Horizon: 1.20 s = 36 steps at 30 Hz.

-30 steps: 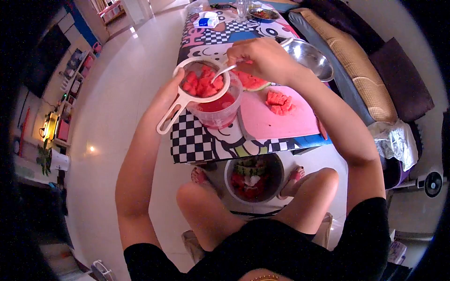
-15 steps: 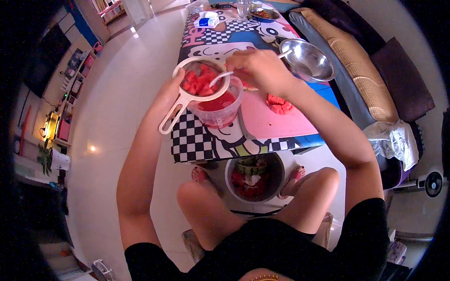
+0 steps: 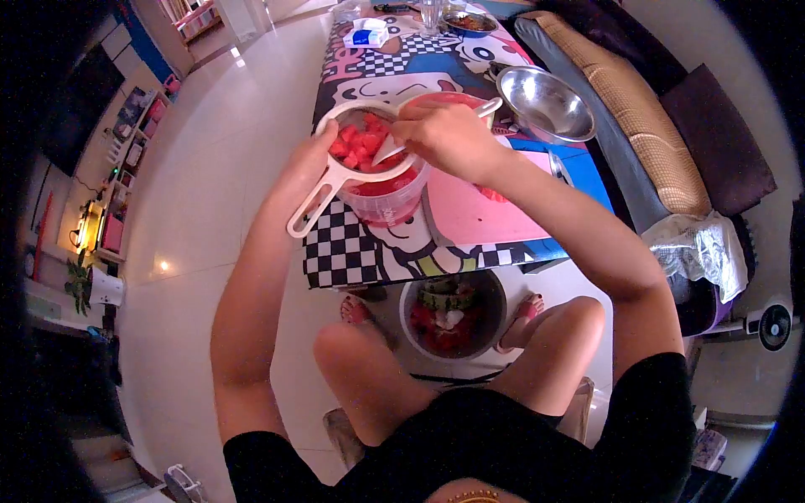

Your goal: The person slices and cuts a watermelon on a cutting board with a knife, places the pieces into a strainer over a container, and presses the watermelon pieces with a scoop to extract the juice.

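Note:
My left hand (image 3: 314, 155) grips the rim of a white-framed strainer (image 3: 334, 178) that holds red watermelon chunks (image 3: 362, 144). Beneath the strainer is a clear plastic tub (image 3: 390, 205) with red juice in it. My right hand (image 3: 444, 134) is closed round a white spoon (image 3: 488, 106), its bowl end down among the chunks. Behind my right hand lies a large piece of watermelon (image 3: 440, 99), partly hidden. A pink cutting board (image 3: 478, 220) is to the right of the tub, with cut watermelon (image 3: 493, 194) on it mostly covered by my right wrist.
A steel bowl (image 3: 545, 105) stands at the table's right side, and a knife (image 3: 559, 168) lies near the board. A tissue pack (image 3: 366, 33), a glass (image 3: 431, 15) and a food bowl (image 3: 470, 23) are at the far end. A bin with rinds (image 3: 453, 314) sits between my feet.
My right hand has moved slightly down and left, pushing the spoon lower into the chunks. The spoon's handle now points out to the right. My left hand still holds the strainer.

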Available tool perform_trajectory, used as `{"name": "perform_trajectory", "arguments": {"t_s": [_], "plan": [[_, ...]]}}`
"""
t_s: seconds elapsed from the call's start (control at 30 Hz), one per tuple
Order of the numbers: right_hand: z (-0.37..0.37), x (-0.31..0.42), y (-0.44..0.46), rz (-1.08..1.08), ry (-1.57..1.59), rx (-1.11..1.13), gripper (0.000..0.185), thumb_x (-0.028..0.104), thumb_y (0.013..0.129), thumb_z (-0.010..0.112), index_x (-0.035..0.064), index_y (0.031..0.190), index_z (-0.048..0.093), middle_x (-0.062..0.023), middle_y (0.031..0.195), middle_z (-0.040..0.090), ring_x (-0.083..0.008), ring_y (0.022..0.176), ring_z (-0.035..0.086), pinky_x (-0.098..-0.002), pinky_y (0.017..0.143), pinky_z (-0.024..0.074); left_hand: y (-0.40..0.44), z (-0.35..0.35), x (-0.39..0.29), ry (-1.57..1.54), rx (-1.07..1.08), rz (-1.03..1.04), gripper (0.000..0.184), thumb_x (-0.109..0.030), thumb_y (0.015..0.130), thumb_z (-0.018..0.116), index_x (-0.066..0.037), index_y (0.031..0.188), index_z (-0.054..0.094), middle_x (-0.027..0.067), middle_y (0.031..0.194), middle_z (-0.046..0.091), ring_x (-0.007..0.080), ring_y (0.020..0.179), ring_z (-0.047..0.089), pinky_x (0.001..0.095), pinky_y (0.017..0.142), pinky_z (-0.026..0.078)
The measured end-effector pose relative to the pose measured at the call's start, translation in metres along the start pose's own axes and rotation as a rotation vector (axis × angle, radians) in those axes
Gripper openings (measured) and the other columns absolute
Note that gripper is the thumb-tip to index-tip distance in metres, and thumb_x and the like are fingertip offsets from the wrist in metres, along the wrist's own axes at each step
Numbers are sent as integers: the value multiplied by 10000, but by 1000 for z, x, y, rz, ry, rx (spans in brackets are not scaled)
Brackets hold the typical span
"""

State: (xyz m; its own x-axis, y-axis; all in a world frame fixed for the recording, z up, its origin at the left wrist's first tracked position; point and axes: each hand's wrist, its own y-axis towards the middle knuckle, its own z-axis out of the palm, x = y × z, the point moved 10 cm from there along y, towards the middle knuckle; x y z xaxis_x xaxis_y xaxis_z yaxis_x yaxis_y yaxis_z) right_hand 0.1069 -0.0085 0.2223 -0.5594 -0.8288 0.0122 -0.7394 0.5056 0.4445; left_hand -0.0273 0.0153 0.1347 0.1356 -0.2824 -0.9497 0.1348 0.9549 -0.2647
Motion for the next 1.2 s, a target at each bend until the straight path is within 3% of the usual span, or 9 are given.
{"name": "perform_trajectory", "arguments": {"t_s": [0.23, 0.33, 0.47, 0.5, 0.7, 0.87, 1.07, 1.1, 1.2], "plan": [[-44, -5, 11, -27, 20, -90, 177, 109, 783, 652, 91, 958, 627, -90, 891, 644, -280, 782, 636, -373, 676, 514, 12, -8, 4, -140, 46, 12, 485, -369, 1004, 326, 16, 1258, 476, 162, 1153, 612, 225, 968, 651, 331, 806, 569], [-50, -30, 25, 112, 228, -141, 166, 143, 809, 664, 91, 965, 639, -83, 848, 655, -239, 736, 639, -344, 653, 511, 8, -1, 1, -130, 73, 21, 494, -378, 1001, 332, 11, 1276, 464, 159, 1189, 594, 225, 999, 640, 334, 822, 565], [11, -60, 15, 585, 714, 277, 218, 187, 819, 689, 10, 937, 639, -78, 754, 628, -153, 709, 608, -304, 641, 484, 14, -6, 4, 18, 50, 52, 521, -417, 986, 367, 1, 1280, 469, 150, 1183, 598, 209, 989, 642, 313, 815, 560], [27, -65, 18, 492, 687, 282, 297, 249, 793, 729, -5, 911, 628, -87, 761, 628, -145, 717, 606, -302, 612, 482, 11, -6, 1, 43, 23, 49, 506, -406, 978, 400, -2, 1272, 478, 143, 1166, 607, 201, 966, 645, 302, 802, 556], [46, -63, 12, 626, 434, 413, 557, 358, 732, 776, 5, 1090, 536, -105, 858, 630, -178, 777, 625, -279, 571, 496, 3, -10, -9, 213, -1, 105, 428, -310, 902, 575, -12, 1206, 534, 100, 1034, 653, 168, 839, 652, 266, 728, 537], [66, -53, 10, 704, 877, 562, 559, 311, 741, 767, 20, 1145, 514, -90, 917, 628, -160, 749, 616, -260, 480, 470, -8, 0, -21, 233, 67, 84, 416, -305, 895, 566, -1, 1179, 551, 94, 982, 668, 182, 855, 658, 274, 770, 543], [59, -56, 2, 828, 1146, 408, 466, 220, 791, 723, 45, 1165, 506, -51, 838, 629, -126, 554, 572, -229, 382, 410, -1, -8, -20, -301, 239, 49, 407, -284, 921, 508, 35, 1174, 517, 186, 1099, 599, 246, 945, 646, 344, 864, 556], [60, -57, -1, 859, 1158, 386, 451, 208, 801, 715, 46, 1166, 504, -49, 826, 627, -120, 535, 566, -225, 375, 406, -7, -8, -17, -429, 253, 35, 397, -261, 941, 450, 45, 1190, 495, 207, 1152, 565, 282, 1037, 608, 396, 899, 540], [67, -58, -8, 917, 1280, 354, 413, 181, 828, 692, 41, 1165, 498, -53, 801, 625, -109, 517, 556, -219, 364, 390, -13, -25, -5, -515, 107, 70, 373, -152, 935, 393, 51, 1243, 442, 210, 1197, 538, 301, 1116, 559, 406, 934, 518]]}}
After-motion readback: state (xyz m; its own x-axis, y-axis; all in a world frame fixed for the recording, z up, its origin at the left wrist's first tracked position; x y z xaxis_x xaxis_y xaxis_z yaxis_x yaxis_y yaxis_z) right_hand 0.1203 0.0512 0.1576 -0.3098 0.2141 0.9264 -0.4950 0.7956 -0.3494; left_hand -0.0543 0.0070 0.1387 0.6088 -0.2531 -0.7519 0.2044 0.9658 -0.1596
